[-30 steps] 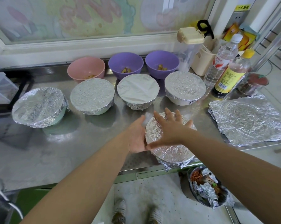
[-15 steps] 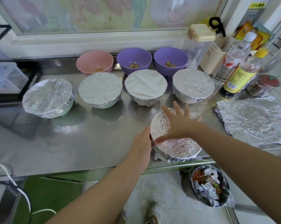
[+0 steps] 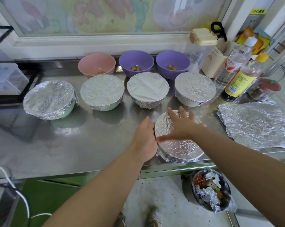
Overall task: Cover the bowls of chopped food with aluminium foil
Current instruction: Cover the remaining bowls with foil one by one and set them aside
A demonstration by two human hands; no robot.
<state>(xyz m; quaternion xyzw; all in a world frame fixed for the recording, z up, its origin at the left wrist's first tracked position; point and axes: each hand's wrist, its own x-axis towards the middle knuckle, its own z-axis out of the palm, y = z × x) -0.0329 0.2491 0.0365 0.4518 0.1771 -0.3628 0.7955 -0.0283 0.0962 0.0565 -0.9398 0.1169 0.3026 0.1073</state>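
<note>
Right hand (image 3: 179, 126) atop foiled bowl (image 3: 179, 149), left hand (image 3: 146, 138) alongside

The table (image 3: 89, 145) is shiny smooth metal. The foil (image 3: 253, 125) is shiny and crinkly. The pink bowl (image 3: 96, 64) looks like dull plastic, maybe.

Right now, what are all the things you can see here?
Foil-covered bowls in a row: four, silver, middle.
Near foil-covered bowl: one, silver, front edge.
Open bowls: three, one pink, two purple, back.
Foil sheets: count unclear, silver, right.
Bottles: two, clear and yellow-labelled, back right.
Container: one, clear, cream lid, back right.
Jar: one, red-topped, far right.
Bin: one, dark, floor, holding foil scraps.
Left hand: one, against near bowl's side.
Right hand: one, flat on its foil.
</note>
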